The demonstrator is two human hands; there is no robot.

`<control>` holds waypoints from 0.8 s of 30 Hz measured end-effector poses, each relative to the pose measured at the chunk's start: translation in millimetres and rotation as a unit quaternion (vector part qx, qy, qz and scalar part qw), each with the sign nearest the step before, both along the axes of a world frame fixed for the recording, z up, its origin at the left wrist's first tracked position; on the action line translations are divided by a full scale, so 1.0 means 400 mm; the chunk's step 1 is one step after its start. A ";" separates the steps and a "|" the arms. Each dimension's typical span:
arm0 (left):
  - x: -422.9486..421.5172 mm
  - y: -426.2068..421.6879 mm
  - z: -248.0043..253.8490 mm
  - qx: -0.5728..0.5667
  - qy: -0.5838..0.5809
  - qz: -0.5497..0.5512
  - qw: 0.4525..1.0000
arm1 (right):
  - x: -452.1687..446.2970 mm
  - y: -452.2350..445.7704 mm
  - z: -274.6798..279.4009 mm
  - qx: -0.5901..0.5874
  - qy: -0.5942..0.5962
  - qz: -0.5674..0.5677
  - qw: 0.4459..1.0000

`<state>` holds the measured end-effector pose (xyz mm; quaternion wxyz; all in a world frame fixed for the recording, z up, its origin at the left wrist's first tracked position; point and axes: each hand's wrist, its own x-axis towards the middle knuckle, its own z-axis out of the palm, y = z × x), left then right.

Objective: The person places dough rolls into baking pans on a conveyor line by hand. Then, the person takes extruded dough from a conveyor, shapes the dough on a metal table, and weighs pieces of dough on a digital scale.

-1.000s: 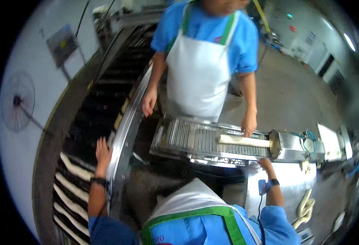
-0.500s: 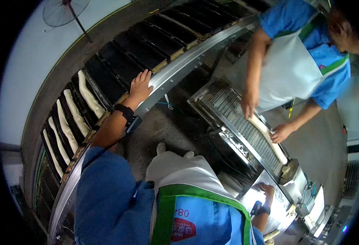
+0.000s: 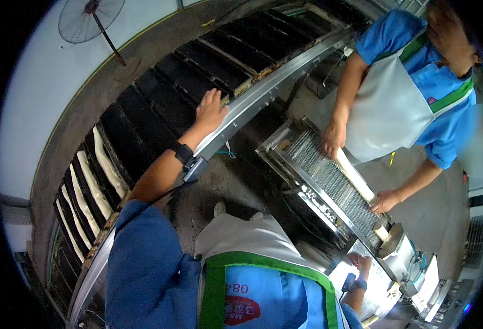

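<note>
My left hand point(image 3: 211, 112) lies with its fingers stretched out on the near edge of the black baking trays point(image 3: 164, 90), beside the curved metal rail. It holds nothing. Long pale dough strips point(image 3: 107, 162) lie in the trays lower on the left. My right hand point(image 3: 360, 262) is at a shiny metal plate point(image 3: 378, 279) by the mesh conveyor, its fingers partly lost in glare but seemingly apart. On the mesh conveyor point(image 3: 329, 186) a co-worker's two hands hold a dough strip point(image 3: 355, 176) near its ends. A short dough piece point(image 3: 381, 231) lies just below it.
The curved metal rail point(image 3: 263, 85) runs along the trays. The co-worker point(image 3: 387, 104), in a white apron, stands across the conveyor. A machine with hoses point(image 3: 403, 249) is at the conveyor's lower end. A fan point(image 3: 91, 21) stands by the wall.
The trays with dough have shifted toward the lower left. My left hand is farther up the rail. The co-worker's strip is now apart from a short piece and slightly higher on the conveyor.
</note>
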<state>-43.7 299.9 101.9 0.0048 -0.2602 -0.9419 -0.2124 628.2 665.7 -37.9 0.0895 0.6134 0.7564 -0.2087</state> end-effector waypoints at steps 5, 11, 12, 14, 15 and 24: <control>-0.028 0.098 0.034 0.306 -0.264 -0.012 0.914 | 0.020 -0.075 0.000 -0.055 0.095 -0.046 0.993; -0.200 0.100 -0.136 0.560 -0.492 0.033 0.665 | 0.186 -0.142 -0.027 -0.056 0.003 -0.048 0.997; -0.175 0.104 -0.116 0.537 -0.484 0.112 0.682 | 0.207 -0.153 -0.029 -0.055 -0.002 -0.054 0.997; -0.127 0.097 -0.062 0.480 -0.451 0.271 0.702 | 0.229 -0.173 -0.043 -0.058 -0.008 -0.065 0.996; -0.122 0.093 -0.041 0.447 -0.426 0.349 0.705 | 0.231 -0.175 -0.046 -0.058 -0.012 -0.070 0.996; -0.154 -0.009 -0.108 0.396 -0.395 0.489 0.669 | 0.207 -0.181 -0.038 -0.050 -0.033 -0.046 0.997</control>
